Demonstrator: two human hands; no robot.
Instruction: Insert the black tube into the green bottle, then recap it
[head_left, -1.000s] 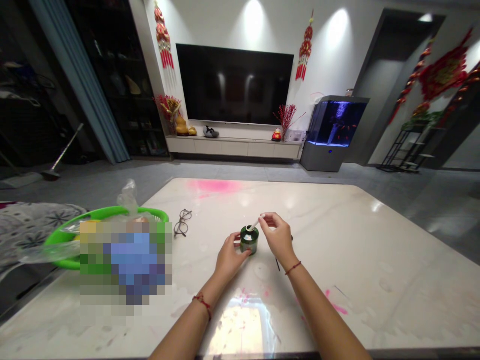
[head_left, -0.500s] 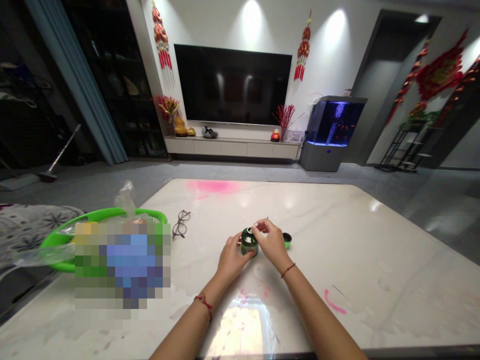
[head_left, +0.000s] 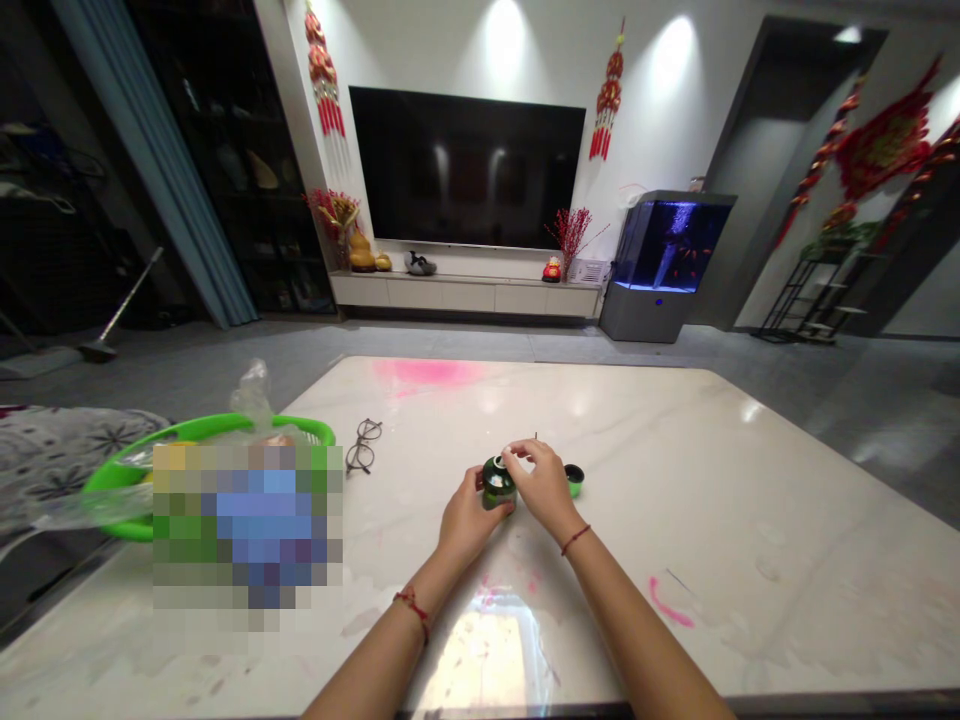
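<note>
A small dark green jar with a pale ring at its open top stands upright on the marble table. Around its left and near side wrap the fingers of my left hand. My right hand is at the jar's mouth, thumb and index finger closed together at the rim; whether something small is between them is too small to tell. Just right of that hand lies a green cap, dark inside, partly hidden by the hand.
Eyeglasses lie left of the jar. A green basket with plastic bags is at the left, partly pixelated. Pink stains and a thin stick are at the right. A television hangs beyond.
Both hands stay at the jar, with only slight shifts of the fingers. The view has moved a little.
</note>
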